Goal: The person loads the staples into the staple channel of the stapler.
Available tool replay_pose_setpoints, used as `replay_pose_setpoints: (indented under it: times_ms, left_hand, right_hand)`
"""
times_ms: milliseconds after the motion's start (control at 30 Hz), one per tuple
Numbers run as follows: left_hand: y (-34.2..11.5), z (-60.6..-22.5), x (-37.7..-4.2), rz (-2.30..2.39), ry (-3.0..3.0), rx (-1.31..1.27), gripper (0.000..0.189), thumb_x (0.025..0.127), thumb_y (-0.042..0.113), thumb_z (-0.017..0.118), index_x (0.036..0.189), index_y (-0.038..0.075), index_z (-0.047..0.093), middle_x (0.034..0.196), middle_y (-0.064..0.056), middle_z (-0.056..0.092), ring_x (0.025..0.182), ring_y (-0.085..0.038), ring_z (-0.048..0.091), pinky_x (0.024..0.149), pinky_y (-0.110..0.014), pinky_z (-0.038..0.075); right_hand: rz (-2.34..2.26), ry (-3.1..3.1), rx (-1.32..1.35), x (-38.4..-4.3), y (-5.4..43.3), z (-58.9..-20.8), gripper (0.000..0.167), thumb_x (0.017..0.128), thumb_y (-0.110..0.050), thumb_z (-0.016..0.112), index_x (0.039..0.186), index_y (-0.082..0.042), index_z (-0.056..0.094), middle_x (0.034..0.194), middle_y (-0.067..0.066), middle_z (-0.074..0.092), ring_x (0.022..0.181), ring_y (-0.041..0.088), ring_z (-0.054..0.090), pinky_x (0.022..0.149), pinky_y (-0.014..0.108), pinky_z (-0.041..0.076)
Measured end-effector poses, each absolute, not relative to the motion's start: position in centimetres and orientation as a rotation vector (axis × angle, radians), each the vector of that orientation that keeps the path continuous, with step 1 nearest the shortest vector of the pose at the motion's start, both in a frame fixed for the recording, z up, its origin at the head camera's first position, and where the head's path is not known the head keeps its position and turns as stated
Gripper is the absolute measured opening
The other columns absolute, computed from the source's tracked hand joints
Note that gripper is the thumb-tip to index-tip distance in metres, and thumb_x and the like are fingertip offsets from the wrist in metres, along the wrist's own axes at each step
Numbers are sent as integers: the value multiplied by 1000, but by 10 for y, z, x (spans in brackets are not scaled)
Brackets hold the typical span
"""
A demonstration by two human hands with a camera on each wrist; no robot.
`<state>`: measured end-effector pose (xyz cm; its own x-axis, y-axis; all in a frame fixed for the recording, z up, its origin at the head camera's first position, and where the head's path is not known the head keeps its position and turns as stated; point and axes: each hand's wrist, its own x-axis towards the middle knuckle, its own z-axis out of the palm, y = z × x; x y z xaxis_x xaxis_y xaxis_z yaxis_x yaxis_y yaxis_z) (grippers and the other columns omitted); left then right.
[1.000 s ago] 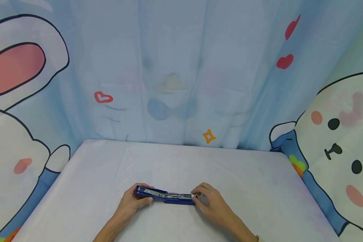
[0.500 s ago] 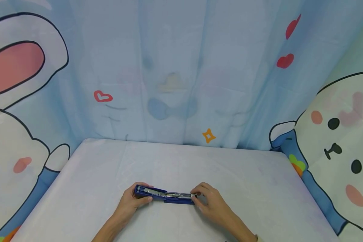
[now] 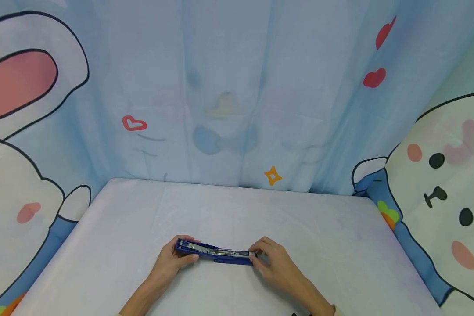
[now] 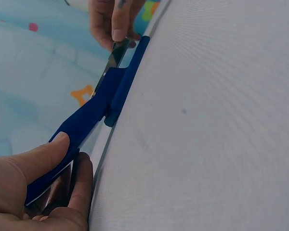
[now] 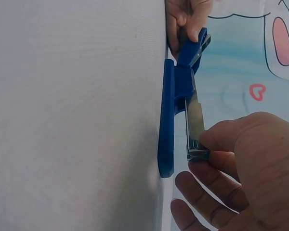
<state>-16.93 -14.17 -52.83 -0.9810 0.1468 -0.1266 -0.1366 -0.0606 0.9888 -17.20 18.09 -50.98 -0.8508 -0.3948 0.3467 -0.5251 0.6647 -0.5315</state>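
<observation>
A blue stapler [image 3: 232, 260] lies unfolded at the front of the table, its lid swung far back to the left. My left hand [image 3: 170, 258] grips the lid, thumb on the near side and fingers on the far side. In the left wrist view the stapler's base [image 4: 130, 79] lies along the tabletop. With thumb and fingers, my right hand [image 3: 276, 262] pinches the front end of the metal staple channel [image 5: 194, 120]. That channel stands a little apart from the base in the right wrist view, and the other right fingers curve below it.
A white cloth covers the table [image 3: 237, 210]. Behind it hangs a light blue curtain [image 3: 229, 57] with hearts and a star, and printed cartoon animals flank both sides.
The head view has tilted slightly, so the table and hands sit a touch higher in it. Both hands keep the same hold on the stapler.
</observation>
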Motion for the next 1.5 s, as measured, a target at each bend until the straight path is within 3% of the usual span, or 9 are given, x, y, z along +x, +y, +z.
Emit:
replay_pose_setpoints:
  times_ms: [933,1300,1500]
  left_hand:
    - [-141,-528,-169,2162,1994,-11,55,87,2,84,135,-2,57,140,-17,70,118,-5,70,99,-15,55]
    - [-140,-527,-169,2142,2016,-35,53,88,3,84,134,0,58,139,-16,70,124,-13,68,98,-14,55]
    - [-140,-527,-168,2148,2011,-30,53,88,1,83,134,-1,57,139,-17,70,120,-9,69,98,-15,55]
  right_hand:
    - [989,-2678,762,-174,182,-510,15,93,-7,79,102,-17,74,97,-11,69,83,2,62,76,25,58]
    - [978,-2692,755,-173,183,-510,14,93,-8,79,102,-17,74,97,-10,70,83,0,61,76,25,57]
    - [995,-2693,748,-173,183,-510,14,93,-8,79,103,-17,74,97,-10,70,84,0,61,76,25,57]
